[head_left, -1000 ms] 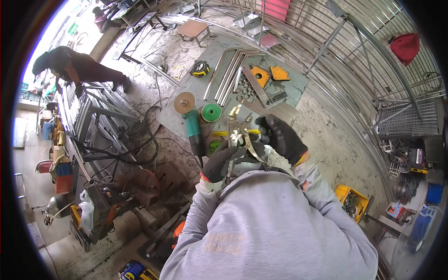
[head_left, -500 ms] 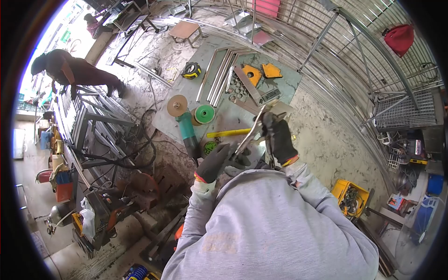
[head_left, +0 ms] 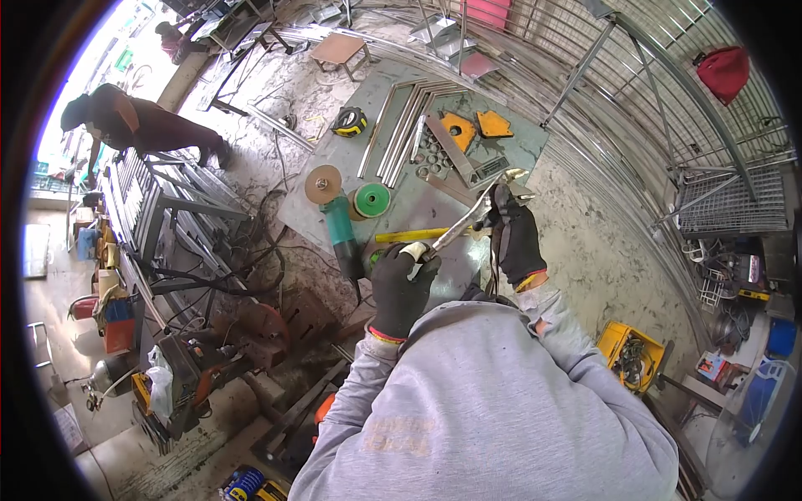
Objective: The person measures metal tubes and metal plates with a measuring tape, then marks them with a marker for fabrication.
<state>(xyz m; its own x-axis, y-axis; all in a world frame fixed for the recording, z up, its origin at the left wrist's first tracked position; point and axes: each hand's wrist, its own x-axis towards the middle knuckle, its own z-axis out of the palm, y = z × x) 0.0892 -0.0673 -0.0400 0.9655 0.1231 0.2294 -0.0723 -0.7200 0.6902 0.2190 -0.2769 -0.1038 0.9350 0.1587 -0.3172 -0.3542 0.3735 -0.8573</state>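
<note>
Left hand: my glove [head_left: 403,292] is closed around the near end of the clamp [head_left: 458,230] – fingers wrapped, pinching the metal.
Right hand: the other glove [head_left: 516,242] is shut around the clamp further up, by its jaw end. Can't tell exactly which part each finger is on.
Clamp: shiny metal, held at a slant between both hands, off to the right of the grinder [head_left: 339,230].
Grinder: teal body, brown disc on the far end, lying on the metal sheet [head_left: 322,179].
Green wheel: [head_left: 372,200] just right of the grinder.
Yellow bar: [head_left: 409,236] right of the grinder, passing behind the clamp from my view.
Tape measure: [head_left: 349,122] beyond the grinder.
Tubes: [head_left: 409,134] bent lengths, beyond the grinder and to its right – rings [head_left: 432,154] and orange pieces [head_left: 458,131] further right.
Co-worker: [head_left: 138,121] bent over the frames [head_left: 180,204], well left of the grinder.
</note>
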